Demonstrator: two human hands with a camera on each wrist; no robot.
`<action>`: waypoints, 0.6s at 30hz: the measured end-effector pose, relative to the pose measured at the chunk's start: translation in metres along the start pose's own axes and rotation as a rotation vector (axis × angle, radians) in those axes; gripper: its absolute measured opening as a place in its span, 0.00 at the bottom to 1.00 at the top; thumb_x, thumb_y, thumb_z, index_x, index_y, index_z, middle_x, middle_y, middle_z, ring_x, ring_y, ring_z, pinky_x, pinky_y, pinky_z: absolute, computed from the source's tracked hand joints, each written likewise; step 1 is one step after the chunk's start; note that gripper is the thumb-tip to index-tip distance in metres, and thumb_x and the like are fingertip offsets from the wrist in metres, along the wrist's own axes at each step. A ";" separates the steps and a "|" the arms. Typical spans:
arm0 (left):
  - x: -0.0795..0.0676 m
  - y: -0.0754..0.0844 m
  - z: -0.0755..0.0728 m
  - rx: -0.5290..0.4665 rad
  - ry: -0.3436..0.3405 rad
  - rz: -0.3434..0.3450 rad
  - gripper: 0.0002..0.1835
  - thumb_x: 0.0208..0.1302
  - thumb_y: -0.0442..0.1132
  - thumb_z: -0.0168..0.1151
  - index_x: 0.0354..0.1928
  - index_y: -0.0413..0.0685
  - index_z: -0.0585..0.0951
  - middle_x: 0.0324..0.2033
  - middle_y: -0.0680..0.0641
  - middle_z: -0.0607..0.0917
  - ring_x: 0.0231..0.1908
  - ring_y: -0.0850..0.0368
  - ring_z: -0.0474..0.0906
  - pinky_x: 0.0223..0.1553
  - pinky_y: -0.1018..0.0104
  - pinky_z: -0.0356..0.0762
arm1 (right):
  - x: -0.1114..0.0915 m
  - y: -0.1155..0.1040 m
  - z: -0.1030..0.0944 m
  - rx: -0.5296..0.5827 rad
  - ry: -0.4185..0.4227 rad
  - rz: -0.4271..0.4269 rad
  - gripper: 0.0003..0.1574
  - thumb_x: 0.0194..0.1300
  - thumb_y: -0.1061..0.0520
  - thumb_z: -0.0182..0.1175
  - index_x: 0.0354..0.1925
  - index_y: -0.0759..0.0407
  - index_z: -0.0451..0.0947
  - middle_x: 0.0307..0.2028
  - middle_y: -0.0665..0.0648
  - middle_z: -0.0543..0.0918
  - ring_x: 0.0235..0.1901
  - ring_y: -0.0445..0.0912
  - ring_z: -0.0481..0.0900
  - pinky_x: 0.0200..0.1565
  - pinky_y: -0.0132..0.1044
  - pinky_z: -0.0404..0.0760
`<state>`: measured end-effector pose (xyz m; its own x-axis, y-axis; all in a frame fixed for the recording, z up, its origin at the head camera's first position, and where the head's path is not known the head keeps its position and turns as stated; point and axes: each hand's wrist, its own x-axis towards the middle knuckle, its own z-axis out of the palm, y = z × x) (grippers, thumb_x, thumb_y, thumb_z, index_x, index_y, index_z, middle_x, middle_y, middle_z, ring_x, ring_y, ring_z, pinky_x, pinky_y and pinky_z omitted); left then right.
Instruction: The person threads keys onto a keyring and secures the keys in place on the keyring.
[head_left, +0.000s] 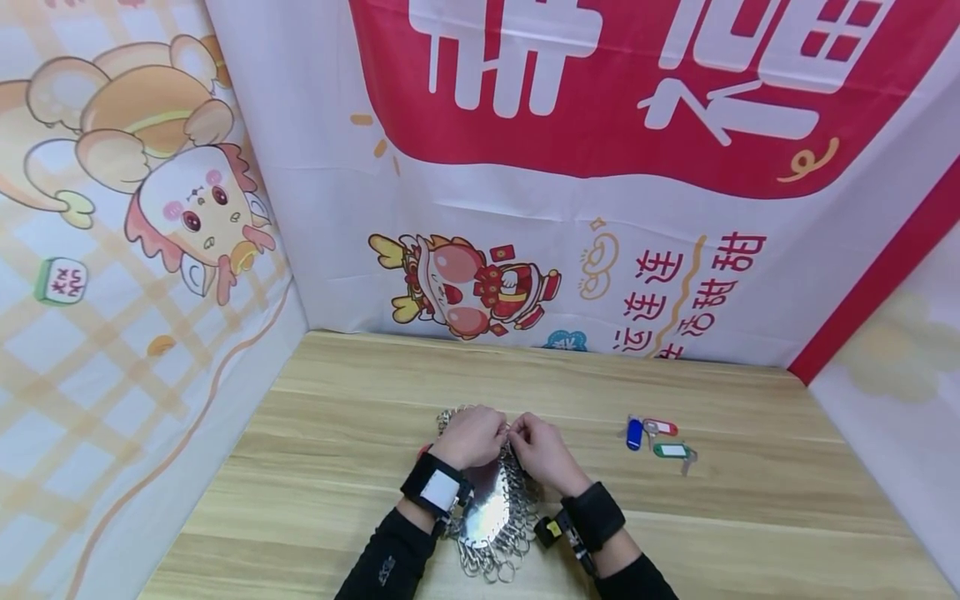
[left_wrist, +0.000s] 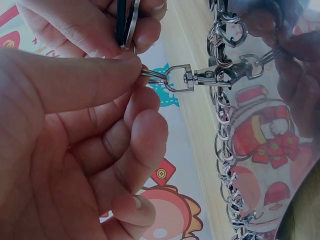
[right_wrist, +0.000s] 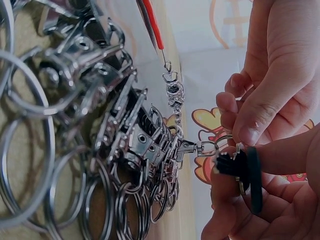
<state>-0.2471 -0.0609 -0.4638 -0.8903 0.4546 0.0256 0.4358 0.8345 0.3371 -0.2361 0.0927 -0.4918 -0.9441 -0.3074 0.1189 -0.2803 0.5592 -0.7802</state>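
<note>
A shiny mirror-like metal plate [head_left: 486, 508] lies on the table, edged with many swivel clasps and split rings. At its far end my left hand [head_left: 474, 435] pinches a split ring [left_wrist: 152, 76] between thumb and forefinger. That ring hangs from a swivel clasp [left_wrist: 205, 77] on the plate's edge. Close beside it, my right hand [head_left: 542, 452] grips a dark key tag [right_wrist: 255, 180] with a metal key between thumb and fingers. The tag and key are right at the split ring, and the fingers of both hands nearly meet there.
Loose on the table to the right lie keys with a blue tag [head_left: 634, 434], a red tag [head_left: 662, 427] and a green tag [head_left: 672, 451]. Another red tag [right_wrist: 154, 25] hangs at the plate's edge. Printed cloth walls [head_left: 330, 208] stand behind and left of the wooden table [head_left: 315, 467].
</note>
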 end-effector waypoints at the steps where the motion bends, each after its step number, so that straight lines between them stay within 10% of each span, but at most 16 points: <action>1: 0.000 0.000 0.000 -0.001 -0.001 -0.002 0.16 0.65 0.39 0.58 0.19 0.52 0.70 0.14 0.55 0.67 0.16 0.60 0.65 0.22 0.68 0.61 | 0.000 0.000 0.000 -0.001 0.002 -0.005 0.03 0.68 0.63 0.53 0.35 0.61 0.73 0.25 0.51 0.75 0.21 0.41 0.70 0.22 0.32 0.71; 18: 0.001 -0.002 0.001 -0.033 -0.005 -0.022 0.19 0.66 0.40 0.56 0.17 0.51 0.67 0.12 0.55 0.63 0.14 0.61 0.63 0.18 0.69 0.58 | 0.002 0.002 0.001 -0.014 0.000 0.005 0.04 0.67 0.62 0.54 0.34 0.61 0.73 0.25 0.51 0.75 0.22 0.41 0.71 0.24 0.32 0.71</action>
<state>-0.2489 -0.0613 -0.4649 -0.8991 0.4376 0.0131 0.4112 0.8338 0.3684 -0.2380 0.0920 -0.4937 -0.9455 -0.3044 0.1152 -0.2781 0.5714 -0.7721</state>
